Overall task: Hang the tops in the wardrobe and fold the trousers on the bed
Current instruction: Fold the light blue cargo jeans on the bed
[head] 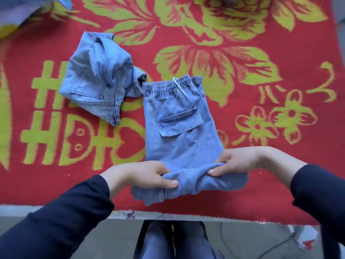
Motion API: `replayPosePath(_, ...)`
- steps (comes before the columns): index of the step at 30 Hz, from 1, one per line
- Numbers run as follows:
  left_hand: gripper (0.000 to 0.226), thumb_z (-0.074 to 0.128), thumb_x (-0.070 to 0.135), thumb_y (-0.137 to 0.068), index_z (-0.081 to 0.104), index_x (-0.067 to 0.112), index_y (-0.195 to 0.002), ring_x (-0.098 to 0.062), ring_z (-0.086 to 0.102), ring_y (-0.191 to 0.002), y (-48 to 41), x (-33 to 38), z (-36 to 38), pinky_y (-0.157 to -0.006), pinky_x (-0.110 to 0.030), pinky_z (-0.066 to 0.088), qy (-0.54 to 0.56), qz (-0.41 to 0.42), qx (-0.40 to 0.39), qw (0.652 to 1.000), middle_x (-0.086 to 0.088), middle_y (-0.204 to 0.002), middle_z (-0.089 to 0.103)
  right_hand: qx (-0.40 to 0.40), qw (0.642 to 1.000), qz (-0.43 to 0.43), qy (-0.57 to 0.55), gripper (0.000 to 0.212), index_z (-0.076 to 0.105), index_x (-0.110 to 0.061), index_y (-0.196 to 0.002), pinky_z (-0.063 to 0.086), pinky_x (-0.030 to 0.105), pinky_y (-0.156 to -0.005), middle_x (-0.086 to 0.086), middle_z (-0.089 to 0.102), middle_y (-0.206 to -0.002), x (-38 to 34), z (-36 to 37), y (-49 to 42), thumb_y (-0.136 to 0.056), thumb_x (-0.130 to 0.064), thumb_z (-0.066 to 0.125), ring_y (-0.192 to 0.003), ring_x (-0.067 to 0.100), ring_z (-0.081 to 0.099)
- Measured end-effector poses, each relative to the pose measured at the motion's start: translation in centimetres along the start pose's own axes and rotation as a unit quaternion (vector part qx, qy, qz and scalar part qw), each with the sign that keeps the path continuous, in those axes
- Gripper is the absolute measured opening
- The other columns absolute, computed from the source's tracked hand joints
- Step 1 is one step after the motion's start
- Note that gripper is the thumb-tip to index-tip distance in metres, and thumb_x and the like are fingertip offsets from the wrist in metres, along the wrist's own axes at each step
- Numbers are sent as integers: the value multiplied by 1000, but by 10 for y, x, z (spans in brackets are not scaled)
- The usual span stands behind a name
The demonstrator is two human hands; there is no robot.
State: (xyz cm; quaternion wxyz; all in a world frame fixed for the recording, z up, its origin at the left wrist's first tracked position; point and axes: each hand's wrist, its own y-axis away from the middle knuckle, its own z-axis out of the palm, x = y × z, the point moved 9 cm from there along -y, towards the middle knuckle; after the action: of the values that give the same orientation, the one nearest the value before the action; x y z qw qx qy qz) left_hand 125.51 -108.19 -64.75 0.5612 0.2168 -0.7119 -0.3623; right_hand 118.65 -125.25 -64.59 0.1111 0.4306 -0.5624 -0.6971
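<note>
Head camera looks straight down on a bed covered by a red blanket (186, 34) with yellow-green flowers and characters. Near the blanket's front edge, around its middle, lies a pair of light blue denim trousers (179, 131), folded lengthwise, with the elastic waistband (173, 85) pointing to the far edge and a white drawstring (180, 87) lying across it. A flapped pocket (179, 121) faces up on the trousers' upper layer.

Both hands grip the near fold of these trousers. The left hand (141, 174) pinches the bunched cloth from the left side, thumb on top and fingers curled under. The right hand (237, 161) grasps the same bunched fold from the right, thumb pressing the top of the roll and fingers wrapped behind it. Between the hands the denim is lifted into a soft ridge, and the leg ends (149, 195) spill toward the front edge of the blanket.

A second pair of denim trousers (97, 81) sits to the left and farther back, loosely folded and rumpled, its right corner touching the waistband end of the first pair. Dark sleeves (61, 221) cover both forearms. Blurred blue cloth (28, 10) shows at the blanket's far left corner. Below the front edge, the person's legs (171, 240) stand on a grey floor (112, 238).
</note>
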Motion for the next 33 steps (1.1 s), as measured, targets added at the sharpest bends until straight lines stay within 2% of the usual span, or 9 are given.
replayPosePath(3,40,62,52,-87,71,13,-88,-11,63,-78,-1,3,-11,-79,-31,51,98,-43,-61,992,4,-84,68,-20,995,18,-94,45,76,-14,-88,52,29,-85,-2,75,-92,2,-6,3,-75,-56,68,-85,8,67)
replayPosePath(6,36,70,47,-82,75,14,-95,-20,70,-94,-9,0,-56,-89,-36,55,148,-56,-12,987,-3,-98,74,79,996,0,-43,41,76,-15,-88,51,31,-87,-3,75,-94,-8,-49,-2,-80,-55,67,-87,7,67)
replayPosePath(11,23,67,37,-87,76,18,-95,-24,70,-95,-17,-1,-139,-85,-35,56,184,-56,59,980,-7,-99,75,232,970,-45,54,49,65,-5,-86,40,33,-63,0,60,-73,-44,-135,-9,-85,-54,63,-68,11,52)
replayPosePath(15,36,65,36,-89,70,4,-104,-28,69,-89,-19,1,-197,-82,-38,57,182,-51,95,977,-14,-100,73,305,942,-69,120,48,56,0,-79,30,32,-57,2,47,-66,-74,-189,-10,-90,-46,60,-61,15,42)
replayPosePath(18,30,69,41,-85,73,12,-85,-20,67,-82,-29,-1,-247,-78,-33,54,91,-49,214,971,-3,-83,72,378,903,-50,196,41,52,-7,-76,34,36,-59,2,53,-68,-86,-219,-19,-93,-45,54,-67,23,48)
replayPosePath(21,33,62,50,-86,72,25,-104,-14,64,-98,-38,-4,-267,-83,-29,50,-43,-64,349,934,4,-99,70,432,859,-5,275,31,45,-18,-80,33,34,-61,-3,48,-74,-81,-226,-43,-97,-44,46,-75,24,48)
replayPosePath(25,82,54,85,-63,52,36,-129,-15,56,-114,-45,-36,-236,-94,-37,47,-71,-116,334,933,10,-125,60,441,871,-23,215,28,41,-21,-80,38,36,-64,-2,50,-81,-61,-226,-66,-99,-42,44,-80,25,51)
replayPosePath(30,61,68,70,-67,54,36,-117,-14,57,-101,-40,-33,-252,-83,-38,49,-103,-83,352,927,12,-103,63,467,856,-84,205,28,46,-19,-81,46,44,-73,-1,51,-81,-66,-237,-60,-97,-42,46,-83,26,52)
replayPosePath(33,66,64,71,-69,52,37,-125,-15,49,-111,-47,-30,-268,-87,-39,45,-163,-68,383,907,7,-112,53,465,866,-71,166,25,60,-25,-102,45,45,-87,-1,57,-99,-60,-253,-67,-94,-46,50,-103,23,51)
